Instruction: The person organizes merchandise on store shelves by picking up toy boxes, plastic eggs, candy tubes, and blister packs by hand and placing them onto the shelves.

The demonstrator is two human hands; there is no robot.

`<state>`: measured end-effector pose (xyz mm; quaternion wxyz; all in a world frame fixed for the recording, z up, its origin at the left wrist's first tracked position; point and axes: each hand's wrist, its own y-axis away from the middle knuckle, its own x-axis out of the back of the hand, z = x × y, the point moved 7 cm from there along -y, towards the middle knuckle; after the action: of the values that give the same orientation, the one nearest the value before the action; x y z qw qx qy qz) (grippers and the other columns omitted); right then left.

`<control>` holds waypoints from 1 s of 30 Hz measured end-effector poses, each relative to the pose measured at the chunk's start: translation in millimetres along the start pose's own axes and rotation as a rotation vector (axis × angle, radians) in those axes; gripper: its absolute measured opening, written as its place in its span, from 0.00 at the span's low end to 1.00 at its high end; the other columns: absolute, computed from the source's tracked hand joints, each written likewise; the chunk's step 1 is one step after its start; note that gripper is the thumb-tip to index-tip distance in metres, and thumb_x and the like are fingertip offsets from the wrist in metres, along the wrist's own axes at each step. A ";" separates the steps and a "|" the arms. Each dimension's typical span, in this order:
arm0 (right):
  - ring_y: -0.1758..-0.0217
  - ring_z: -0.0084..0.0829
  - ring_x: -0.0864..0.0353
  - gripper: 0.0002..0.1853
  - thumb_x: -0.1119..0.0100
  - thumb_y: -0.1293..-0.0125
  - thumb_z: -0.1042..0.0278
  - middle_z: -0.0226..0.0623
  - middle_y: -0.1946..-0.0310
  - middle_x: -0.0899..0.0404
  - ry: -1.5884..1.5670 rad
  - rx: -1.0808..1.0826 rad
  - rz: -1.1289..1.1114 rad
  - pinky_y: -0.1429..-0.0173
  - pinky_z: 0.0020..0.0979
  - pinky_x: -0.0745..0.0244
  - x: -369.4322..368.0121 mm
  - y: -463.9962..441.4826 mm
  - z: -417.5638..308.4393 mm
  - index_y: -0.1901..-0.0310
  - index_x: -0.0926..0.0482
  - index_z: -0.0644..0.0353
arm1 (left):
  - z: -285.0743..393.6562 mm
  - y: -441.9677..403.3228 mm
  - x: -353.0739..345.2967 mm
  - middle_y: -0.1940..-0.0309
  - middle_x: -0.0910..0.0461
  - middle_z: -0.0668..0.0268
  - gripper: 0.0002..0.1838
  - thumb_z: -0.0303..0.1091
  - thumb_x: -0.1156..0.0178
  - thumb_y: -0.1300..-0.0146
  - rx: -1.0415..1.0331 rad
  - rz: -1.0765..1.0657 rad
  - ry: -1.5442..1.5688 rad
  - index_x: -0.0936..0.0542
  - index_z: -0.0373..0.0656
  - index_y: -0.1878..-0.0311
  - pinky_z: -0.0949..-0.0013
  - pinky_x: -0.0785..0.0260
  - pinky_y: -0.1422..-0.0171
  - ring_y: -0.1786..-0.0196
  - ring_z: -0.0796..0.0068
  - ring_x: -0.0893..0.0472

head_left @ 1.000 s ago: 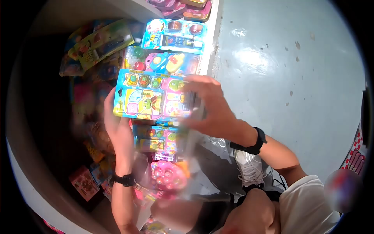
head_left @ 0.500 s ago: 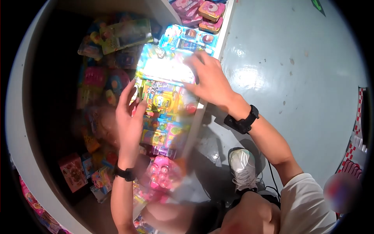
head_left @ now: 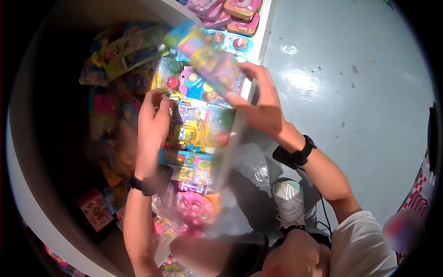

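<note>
My right hand [head_left: 263, 101] grips one end of a colourful toy pack [head_left: 205, 57], pinched between thumb and fingers. The pack is tilted and smeared by motion, raised over the row of packs. My left hand [head_left: 154, 115] is at the left edge of a yellow blister pack [head_left: 187, 134], its fingers curled and close together; what lies between them is hidden. Just above that pack, a toy pack with green and red round pieces [head_left: 171, 82] lies beside a pink and blue one [head_left: 198, 87].
Pink tins [head_left: 243, 27] are stacked at the shelf's top end. Darker toy packs [head_left: 131, 53] fill the deep left side. Nearer me lie a blue-edged pack [head_left: 187, 159] and a pink round-bubble pack [head_left: 196, 207]. My shoe [head_left: 288, 203] stands on the grey floor [head_left: 318, 101].
The pack in my right hand has swung from lying nearly flat to a steep tilt, uncovering packs beneath. My left hand's fingers have drawn closer together. The view has shifted slightly.
</note>
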<state>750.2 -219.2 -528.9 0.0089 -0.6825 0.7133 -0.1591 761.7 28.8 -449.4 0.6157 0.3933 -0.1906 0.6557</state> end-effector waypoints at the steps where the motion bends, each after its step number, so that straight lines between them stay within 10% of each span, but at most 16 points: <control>1: 0.36 0.48 0.26 0.32 0.26 0.40 0.64 0.50 0.42 0.26 -0.202 -0.018 0.096 0.31 0.43 0.30 4.6 1.1 9.2 0.36 0.28 0.62 | -3.9 -4.8 -0.6 0.47 0.17 0.57 0.20 0.32 0.44 0.26 0.009 -0.008 -0.011 0.25 0.30 0.38 0.71 0.30 0.40 0.47 0.74 0.19; 30: 0.37 0.50 0.29 0.35 0.23 0.45 0.60 0.48 0.43 0.27 -0.147 -0.002 0.060 0.32 0.47 0.39 4.0 3.4 5.8 0.38 0.28 0.60 | -3.1 -23.3 -5.1 0.57 0.15 0.65 0.10 0.28 0.35 0.31 0.207 0.018 0.358 0.21 0.38 0.49 0.75 0.30 0.47 0.57 0.81 0.20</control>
<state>747.9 -224.3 -534.4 0.0654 -0.6707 0.7310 -0.1073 782.8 31.6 -460.6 0.5902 0.3300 -0.0130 0.7366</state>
